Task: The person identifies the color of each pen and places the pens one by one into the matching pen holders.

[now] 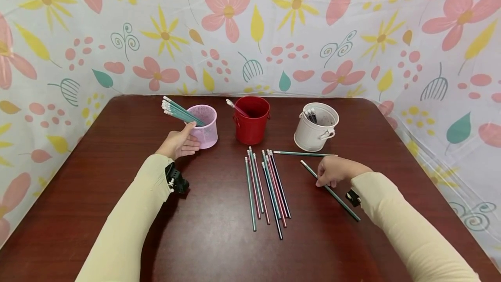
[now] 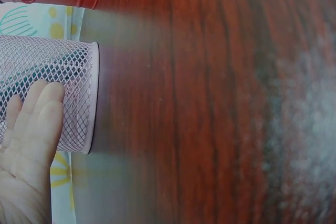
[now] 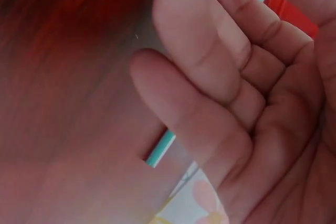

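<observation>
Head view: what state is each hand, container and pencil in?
Left hand: straight fingers against the pink cup
Pink cup: holding green pencils
Right hand: fingers curled over a green pencil
Red bucket: upright, one pencil showing
White bucket: upright, dark pencils inside
Loose pencils: lying on the table

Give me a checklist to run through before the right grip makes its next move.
1. Right grip at the teal pencil: ok, fingers curled at its shaft.
2. Teal pencil lifted off the table: cannot tell.
3. Left grip at the pink cup: ok, touching it.
4. Matching pencils in the pink cup: ok, several teal ones.
5. Loose pencils all put away: not ok, a group lies before the red bucket.
</observation>
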Action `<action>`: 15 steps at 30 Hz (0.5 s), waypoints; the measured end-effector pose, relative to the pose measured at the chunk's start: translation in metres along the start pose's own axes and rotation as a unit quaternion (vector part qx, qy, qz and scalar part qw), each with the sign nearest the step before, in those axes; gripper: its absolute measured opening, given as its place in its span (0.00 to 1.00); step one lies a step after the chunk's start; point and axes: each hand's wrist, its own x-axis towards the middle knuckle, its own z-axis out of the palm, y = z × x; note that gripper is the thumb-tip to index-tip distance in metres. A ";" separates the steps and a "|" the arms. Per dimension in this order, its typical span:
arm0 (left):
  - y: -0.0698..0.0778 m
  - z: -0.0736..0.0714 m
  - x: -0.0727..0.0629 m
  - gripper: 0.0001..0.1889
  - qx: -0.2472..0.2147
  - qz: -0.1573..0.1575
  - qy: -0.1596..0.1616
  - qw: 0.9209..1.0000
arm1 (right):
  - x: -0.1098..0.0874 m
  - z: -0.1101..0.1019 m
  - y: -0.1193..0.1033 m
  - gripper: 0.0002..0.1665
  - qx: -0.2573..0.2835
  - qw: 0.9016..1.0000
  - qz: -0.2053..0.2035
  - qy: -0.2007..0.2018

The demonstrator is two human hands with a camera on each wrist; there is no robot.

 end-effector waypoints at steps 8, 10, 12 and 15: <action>-0.001 -0.001 0.003 0.33 -0.003 -0.001 0.001 1.000 | 0.003 0.003 0.001 0.12 -0.006 1.000 0.028 0.012; -0.001 -0.001 0.003 0.32 -0.001 -0.006 0.004 1.000 | 0.003 0.004 0.000 0.10 0.015 0.999 0.031 0.005; -0.001 -0.001 0.003 0.33 -0.001 -0.009 0.007 1.000 | 0.004 0.006 -0.001 0.09 0.031 0.999 0.026 -0.008; -0.002 -0.001 0.004 0.35 0.000 -0.008 0.007 1.000 | 0.005 0.005 -0.004 0.08 0.029 0.999 0.006 -0.017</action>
